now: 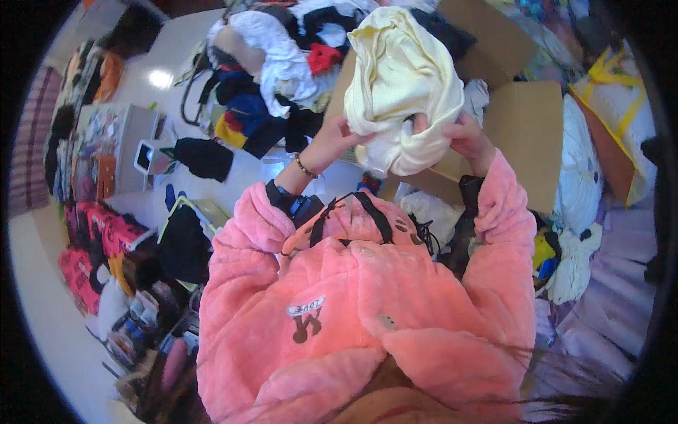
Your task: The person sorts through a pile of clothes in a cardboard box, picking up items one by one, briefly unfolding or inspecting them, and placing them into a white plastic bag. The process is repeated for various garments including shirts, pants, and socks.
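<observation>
A cream-coloured soft garment [400, 79] is stretched between my two hands, bunched into a loose ring with an opening. My left hand [341, 139] pinches its lower left edge; a bead bracelet circles that wrist. On the opposite side my right hand [470, 139] grips the fabric's lower right edge, and a fingertip shows inside the folds. What kind of garment it is cannot be made out. Behind it and to the right stands an open cardboard box [522, 138], partly hidden by the cloth.
A heap of mixed clothes [265, 106] covers the floor ahead and left. A black cloth [204, 159] lies nearer. Far left is a white cabinet [130, 143]. To the right are a yellow-trimmed bag [609, 132] and a white plush toy [574, 265].
</observation>
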Available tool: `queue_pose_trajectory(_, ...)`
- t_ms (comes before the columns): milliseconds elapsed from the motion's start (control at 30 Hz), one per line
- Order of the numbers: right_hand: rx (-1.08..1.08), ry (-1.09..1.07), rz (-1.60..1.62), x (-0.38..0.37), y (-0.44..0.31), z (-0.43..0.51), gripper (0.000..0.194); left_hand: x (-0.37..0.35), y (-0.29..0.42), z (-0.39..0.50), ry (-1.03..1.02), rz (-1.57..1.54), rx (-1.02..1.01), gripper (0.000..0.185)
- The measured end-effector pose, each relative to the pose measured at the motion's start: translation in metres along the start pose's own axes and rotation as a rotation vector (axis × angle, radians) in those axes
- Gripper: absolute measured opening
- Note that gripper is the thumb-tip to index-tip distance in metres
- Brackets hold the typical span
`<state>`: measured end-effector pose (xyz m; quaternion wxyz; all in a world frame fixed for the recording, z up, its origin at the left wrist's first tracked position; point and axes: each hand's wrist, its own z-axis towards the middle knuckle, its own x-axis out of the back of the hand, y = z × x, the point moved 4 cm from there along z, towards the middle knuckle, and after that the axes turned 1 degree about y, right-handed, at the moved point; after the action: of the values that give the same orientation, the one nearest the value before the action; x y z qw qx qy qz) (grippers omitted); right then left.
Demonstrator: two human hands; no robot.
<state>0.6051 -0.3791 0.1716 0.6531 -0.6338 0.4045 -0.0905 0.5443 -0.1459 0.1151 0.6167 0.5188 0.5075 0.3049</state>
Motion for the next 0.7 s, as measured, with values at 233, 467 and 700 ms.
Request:
queue_pose_trajectory(233, 0.160, 0.137, 0.485, -0.063, 0.026, 0.040, 0.061, 0.138, 0.049, -0.149, 0.597, -0.196, -0.267, 0.031)
queue_pose_trajectory(467, 0.016, 0.059, -0.040, -0.109, 0.020, 0.103, 0.045, 0.186, 0.075, -0.291, 0.991, 0.531, -0.309, 0.023)
queue_pose_trajectory(700, 0.134, -0.026, -1.381, -0.145, 0.085, 0.198, 0.036, 0.151, 0.048, -0.386, 1.457, 0.383, -0.174, 0.021)
